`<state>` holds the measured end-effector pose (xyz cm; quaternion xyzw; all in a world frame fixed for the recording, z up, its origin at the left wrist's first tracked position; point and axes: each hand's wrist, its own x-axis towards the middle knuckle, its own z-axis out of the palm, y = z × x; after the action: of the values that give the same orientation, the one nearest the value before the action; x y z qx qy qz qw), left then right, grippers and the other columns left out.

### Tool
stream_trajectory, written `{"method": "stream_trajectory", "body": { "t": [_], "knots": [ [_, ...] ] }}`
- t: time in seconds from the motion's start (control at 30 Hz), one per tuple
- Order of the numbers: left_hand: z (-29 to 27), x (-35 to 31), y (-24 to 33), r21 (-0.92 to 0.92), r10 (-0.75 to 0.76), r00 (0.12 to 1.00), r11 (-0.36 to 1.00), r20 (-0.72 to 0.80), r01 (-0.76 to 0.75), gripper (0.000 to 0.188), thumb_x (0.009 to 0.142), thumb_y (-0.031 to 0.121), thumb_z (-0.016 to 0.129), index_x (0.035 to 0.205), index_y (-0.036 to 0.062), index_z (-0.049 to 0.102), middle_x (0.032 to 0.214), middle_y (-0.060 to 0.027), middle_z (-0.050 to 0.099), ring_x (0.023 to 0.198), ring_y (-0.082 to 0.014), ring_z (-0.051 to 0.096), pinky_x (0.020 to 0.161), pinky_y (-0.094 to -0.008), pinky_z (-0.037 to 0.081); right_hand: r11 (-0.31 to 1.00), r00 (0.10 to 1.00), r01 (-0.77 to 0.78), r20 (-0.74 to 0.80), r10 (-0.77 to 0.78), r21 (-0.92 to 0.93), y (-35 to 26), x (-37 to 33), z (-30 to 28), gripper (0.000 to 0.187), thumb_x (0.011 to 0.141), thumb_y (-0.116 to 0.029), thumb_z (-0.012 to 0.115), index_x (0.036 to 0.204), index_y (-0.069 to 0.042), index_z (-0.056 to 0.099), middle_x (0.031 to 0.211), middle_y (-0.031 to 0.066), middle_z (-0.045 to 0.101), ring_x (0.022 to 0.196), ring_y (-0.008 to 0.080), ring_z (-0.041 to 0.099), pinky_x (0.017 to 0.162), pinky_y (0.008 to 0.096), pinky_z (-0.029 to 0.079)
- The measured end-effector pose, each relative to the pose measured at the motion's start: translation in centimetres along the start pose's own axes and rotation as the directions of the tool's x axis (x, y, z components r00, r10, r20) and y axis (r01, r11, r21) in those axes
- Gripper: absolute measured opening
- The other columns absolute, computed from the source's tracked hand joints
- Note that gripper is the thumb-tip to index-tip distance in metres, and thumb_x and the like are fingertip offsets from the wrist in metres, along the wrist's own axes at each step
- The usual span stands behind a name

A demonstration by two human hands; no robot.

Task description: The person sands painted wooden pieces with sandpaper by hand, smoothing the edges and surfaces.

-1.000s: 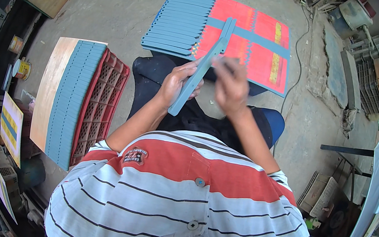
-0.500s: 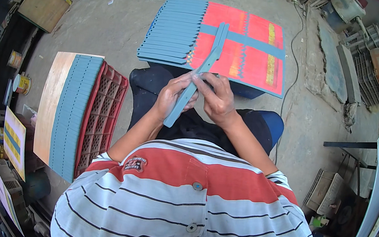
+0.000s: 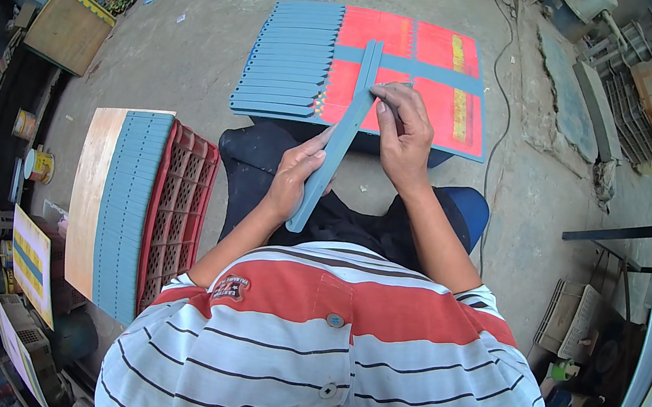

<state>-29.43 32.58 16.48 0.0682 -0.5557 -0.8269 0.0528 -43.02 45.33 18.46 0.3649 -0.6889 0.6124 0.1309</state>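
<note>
Between my hands is a pair of long, narrow blue-grey slats (image 3: 335, 154), lying along each other and splitting into two ends at the top. My left hand (image 3: 294, 177) is closed round their lower part, with its fingertips hidden underneath. My right hand (image 3: 406, 139) has curled fingers, the index fingertip and thumb at the slats' right edge higher up. Just beyond lies a pink-red board (image 3: 375, 26) with a blue band. A row of similar blue-grey slats (image 3: 285, 56) with pointed ends covers the board's left side; the slats' far ends pass over this board.
At my left stands a red plastic crate (image 3: 177, 214), with a wooden board (image 3: 91, 192) beside it bearing a row of blue-grey slats (image 3: 129, 211) with holes. Paint cans (image 3: 39, 166) stand farther left. A cable (image 3: 505, 104) runs along the concrete floor at right, near stacked clutter.
My right hand has moved up along the slats, away from my left hand. The slats, bent apart at the middle before, now lie straighter. My left hand keeps its hold lower down.
</note>
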Motion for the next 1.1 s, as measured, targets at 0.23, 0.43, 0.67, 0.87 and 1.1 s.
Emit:
{"method": "stream_trajectory", "body": {
  "t": [0.23, 0.43, 0.67, 0.87, 1.1],
  "knots": [
    [0.1, -0.2, -0.2, 0.036, 0.024, 1.0, 0.999, 0.01, -0.025, 0.057, 0.096, 0.023, 0.043, 0.147, -0.0002, 0.03, 0.073, -0.0013, 0.046, 0.061, -0.0095, 0.043, 0.053, -0.0226, 0.037, 1.0, 0.999, -0.006, -0.033, 0.005, -0.021, -0.1, -0.4, -0.3, 0.018, 0.086, 0.007, 0.057, 0.1, 0.001, 0.066, 0.099, 0.0117, 0.062, 0.091, 0.0206, 0.062, 0.074, 0.0294, 0.051],
    [1.0, 0.0, -0.4, 0.0, 0.041, 0.999, 0.999, -0.019, -0.041, 0.057, 0.096, 0.023, 0.042, 0.147, -0.0003, 0.031, 0.071, -0.0018, 0.045, 0.058, -0.0093, 0.041, 0.052, -0.0223, 0.036, 0.936, 0.959, 0.269, -0.023, -0.282, -0.225, -0.3, -1.9, 0.7, 0.023, 0.077, 0.012, 0.062, 0.097, 0.001, 0.066, 0.092, 0.0139, 0.063, 0.083, 0.0264, 0.064, 0.072, 0.0332, 0.051],
    [1.5, -0.2, -0.2, 0.0, 0.038, 0.999, 0.999, -0.027, -0.038, 0.056, 0.096, 0.021, 0.041, 0.147, -0.0007, 0.03, 0.069, -0.002, 0.045, 0.056, -0.0092, 0.04, 0.051, -0.0225, 0.035, 0.918, 0.946, 0.28, -0.08, -0.313, -0.28, -0.1, -0.8, 0.4, 0.02, 0.076, 0.013, 0.063, 0.093, 0.002, 0.067, 0.09, 0.0131, 0.064, 0.081, 0.0256, 0.064, 0.069, 0.0325, 0.051],
    [1.2, -0.1, -0.6, -0.073, 0.053, 0.998, 0.996, -0.019, -0.055, 0.056, 0.096, 0.021, 0.04, 0.147, -0.0013, 0.029, 0.068, -0.0014, 0.043, 0.056, -0.0093, 0.038, 0.051, -0.0227, 0.034, 0.971, 0.979, 0.149, -0.11, -0.172, -0.189, 0.5, 0.1, 0.0, 0.019, 0.079, 0.012, 0.062, 0.093, 0.0, 0.067, 0.089, 0.0136, 0.063, 0.082, 0.0244, 0.064, 0.069, 0.0331, 0.052],
    [1.3, -0.1, -0.4, -0.077, 0.033, 0.999, 0.997, 0.006, -0.032, 0.055, 0.097, 0.019, 0.04, 0.146, -0.0015, 0.03, 0.069, -0.0017, 0.043, 0.056, -0.0093, 0.039, 0.051, -0.0225, 0.034, 0.939, 0.964, 0.222, -0.087, -0.252, -0.265, 0.2, -0.2, 0.6, 0.02, 0.078, 0.012, 0.063, 0.094, 0.0, 0.067, 0.091, 0.0132, 0.063, 0.083, 0.0272, 0.064, 0.07, 0.0351, 0.052]
  ]
}}
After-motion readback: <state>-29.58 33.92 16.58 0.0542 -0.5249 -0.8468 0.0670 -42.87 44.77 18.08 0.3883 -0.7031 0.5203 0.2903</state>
